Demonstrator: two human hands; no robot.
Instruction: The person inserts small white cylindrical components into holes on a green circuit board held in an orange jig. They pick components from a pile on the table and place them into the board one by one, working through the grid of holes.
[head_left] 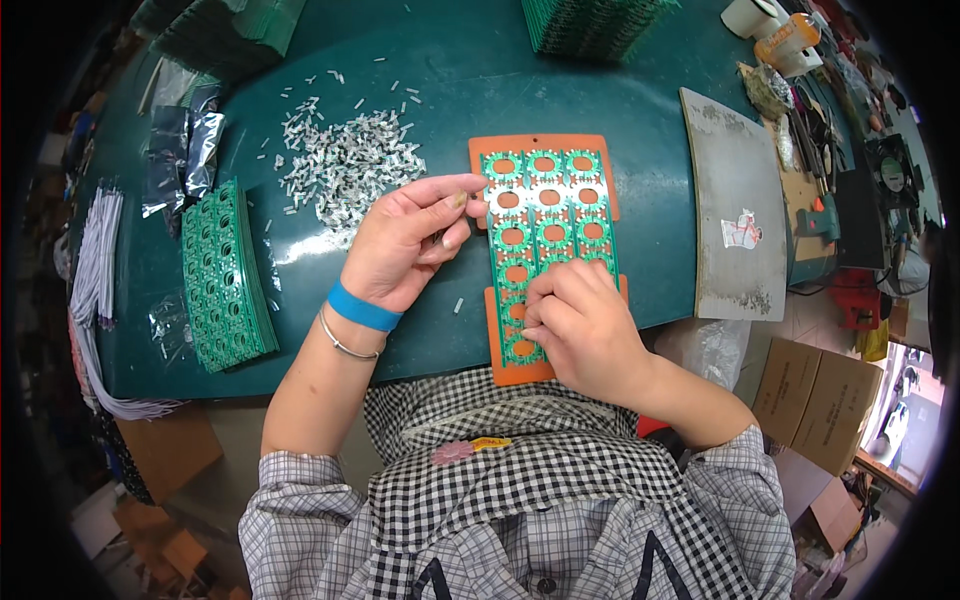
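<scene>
A green circuit board panel (553,218) with rows of ring-shaped cutouts lies on an orange backing plate (540,142) in front of me. My left hand (420,228), with a blue band at the wrist, is at the panel's upper left edge. Its index finger reaches to the edge while thumb and other fingers curl closed; what they hold is hidden. Over the panel's lower part, my right hand (585,325) is closed in a pinch, fingertips at the lower left cutouts. Anything between them is too small to make out. Small white-and-silver parts (345,165) are heaped left of the panel.
A stack of green panels (222,280) stands at the left, beside silvery bags (188,150) and a bundle of white wires (96,260). More green stacks (598,28) are at the far edge. A grey board (735,200) lies right, with tools (808,140) beyond it.
</scene>
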